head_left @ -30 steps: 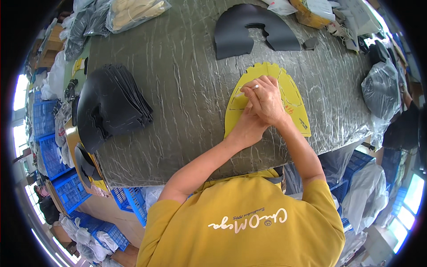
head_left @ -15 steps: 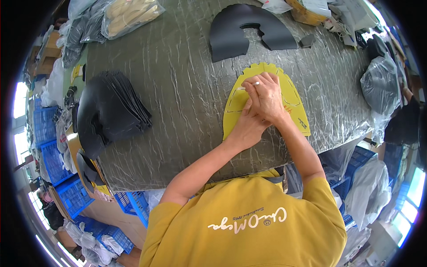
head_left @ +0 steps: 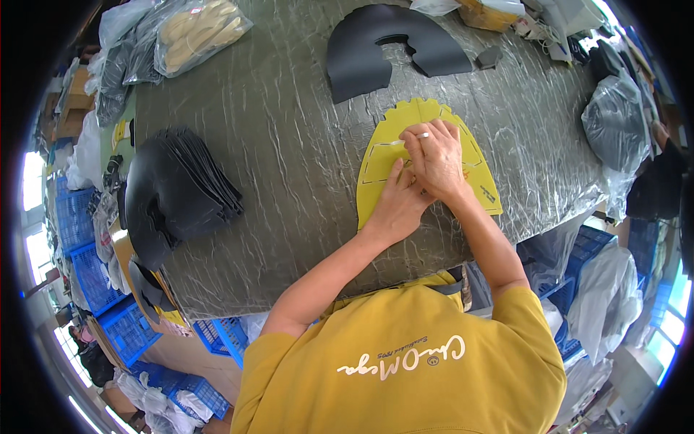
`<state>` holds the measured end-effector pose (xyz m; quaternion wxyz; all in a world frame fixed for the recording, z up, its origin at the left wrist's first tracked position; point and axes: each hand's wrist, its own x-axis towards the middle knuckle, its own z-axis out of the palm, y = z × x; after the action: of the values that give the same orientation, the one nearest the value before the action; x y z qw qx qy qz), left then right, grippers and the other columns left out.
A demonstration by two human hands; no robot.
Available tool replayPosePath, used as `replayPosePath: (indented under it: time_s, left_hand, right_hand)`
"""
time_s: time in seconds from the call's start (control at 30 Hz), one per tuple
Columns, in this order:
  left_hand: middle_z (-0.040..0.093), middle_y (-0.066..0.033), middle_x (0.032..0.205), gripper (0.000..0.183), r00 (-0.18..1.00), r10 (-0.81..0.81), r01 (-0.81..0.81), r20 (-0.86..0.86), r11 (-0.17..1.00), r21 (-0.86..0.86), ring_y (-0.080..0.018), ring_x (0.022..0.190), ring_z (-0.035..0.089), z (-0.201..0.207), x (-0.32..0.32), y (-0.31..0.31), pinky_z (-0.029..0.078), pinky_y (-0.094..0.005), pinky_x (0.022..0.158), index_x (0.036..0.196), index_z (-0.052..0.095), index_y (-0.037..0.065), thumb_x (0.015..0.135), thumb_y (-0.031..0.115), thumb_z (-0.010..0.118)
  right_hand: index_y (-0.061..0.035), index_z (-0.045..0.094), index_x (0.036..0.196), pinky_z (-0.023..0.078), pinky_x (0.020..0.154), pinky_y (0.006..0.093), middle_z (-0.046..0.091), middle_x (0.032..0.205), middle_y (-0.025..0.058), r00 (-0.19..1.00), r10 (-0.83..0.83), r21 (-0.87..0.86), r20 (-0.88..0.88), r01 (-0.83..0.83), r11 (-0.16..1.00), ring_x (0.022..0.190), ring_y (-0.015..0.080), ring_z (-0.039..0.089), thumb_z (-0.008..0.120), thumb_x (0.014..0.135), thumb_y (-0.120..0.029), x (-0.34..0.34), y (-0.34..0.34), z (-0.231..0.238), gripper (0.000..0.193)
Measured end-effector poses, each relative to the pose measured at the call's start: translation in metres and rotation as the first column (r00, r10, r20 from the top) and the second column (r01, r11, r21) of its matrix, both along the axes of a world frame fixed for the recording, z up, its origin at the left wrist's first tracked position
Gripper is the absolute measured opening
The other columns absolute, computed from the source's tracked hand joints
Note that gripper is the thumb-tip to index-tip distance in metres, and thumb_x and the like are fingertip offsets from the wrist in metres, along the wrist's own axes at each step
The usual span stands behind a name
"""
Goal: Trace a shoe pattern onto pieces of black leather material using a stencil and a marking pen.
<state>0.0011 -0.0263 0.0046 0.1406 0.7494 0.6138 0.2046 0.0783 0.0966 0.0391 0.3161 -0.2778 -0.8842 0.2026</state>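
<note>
A yellow template (head_left: 377,192) with a notched far edge and slots cut through it lies on the table in front of me. My left hand (head_left: 397,204) rests on its lower middle, fingers stretched out and apart. Just beyond it my right hand (head_left: 435,160), with a ring on one finger, is closed over the template's middle. Its fingers are curled together, and whatever they hold is hidden beneath them. The two hands touch or overlap at the left fingertips. Past the template's far edge lies a black arch-shaped piece (head_left: 361,54).
A fanned stack of black arch-shaped pieces (head_left: 173,188) lies at the left. Clear bags, one with beige pieces (head_left: 202,36), sit at the far left. A small dark scrap (head_left: 489,57) lies far right. Wrinkled plastic film covers the table (head_left: 289,145). Blue crates (head_left: 129,333) stand below.
The whole view has shifted slightly. My left fingers are spread a little more, with one finger pointing farther forward. My right hand stays closed over the template's middle.
</note>
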Motion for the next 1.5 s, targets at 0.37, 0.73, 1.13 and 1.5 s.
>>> replayPosePath:
  time_s: [0.37,0.73,1.13,1.5]
  left_hand:
    - [0.055,-0.0145,0.134,0.042,0.997,0.022,-0.028,0.077,0.997,0.078,-0.0352,0.135,0.044,0.005,0.001,-0.002,0.026,-0.0574,0.120,0.123,0.070,0.016,0.084,0.005,0.059]
    - [0.052,-0.0155,0.144,0.049,0.999,0.023,-0.025,0.024,0.992,0.123,-0.0361,0.133,0.046,0.007,0.002,-0.001,0.028,-0.0574,0.118,0.129,0.068,0.019,0.084,0.003,0.058]
    - [0.051,-0.0134,0.147,0.054,0.999,0.034,-0.036,0.016,0.993,0.114,-0.0334,0.132,0.047,0.008,0.003,-0.001,0.030,-0.0568,0.118,0.134,0.067,0.023,0.085,0.003,0.058]
    - [0.051,-0.0134,0.145,0.056,0.999,0.054,-0.055,0.006,0.993,0.104,-0.0333,0.130,0.048,0.010,0.005,-0.003,0.033,-0.0587,0.115,0.137,0.065,0.022,0.086,0.001,0.058]
  right_hand:
    - [-0.0098,0.068,0.094,0.042,0.087,0.0400,0.067,0.081,0.0007,0.998,-0.058,0.030,-0.016,0.058,0.998,0.080,0.0241,0.061,0.058,0.101,-0.015,0.017,0.014,-0.002,0.013]
    - [-0.0096,0.069,0.091,0.042,0.088,0.0400,0.070,0.089,0.0008,0.991,-0.126,0.001,-0.043,0.126,0.992,0.084,0.0242,0.062,0.062,0.097,-0.014,0.020,0.025,-0.008,0.010]
    - [-0.0087,0.069,0.092,0.043,0.087,0.0400,0.070,0.089,0.0012,0.981,-0.184,-0.023,-0.055,0.183,0.983,0.085,0.0243,0.063,0.063,0.097,-0.015,0.022,0.028,-0.009,0.010]
    - [-0.0104,0.070,0.092,0.044,0.089,0.0388,0.070,0.084,0.0011,0.973,-0.229,0.078,-0.010,0.229,0.970,0.081,0.0230,0.063,0.061,0.100,-0.018,0.035,0.029,-0.004,0.014]
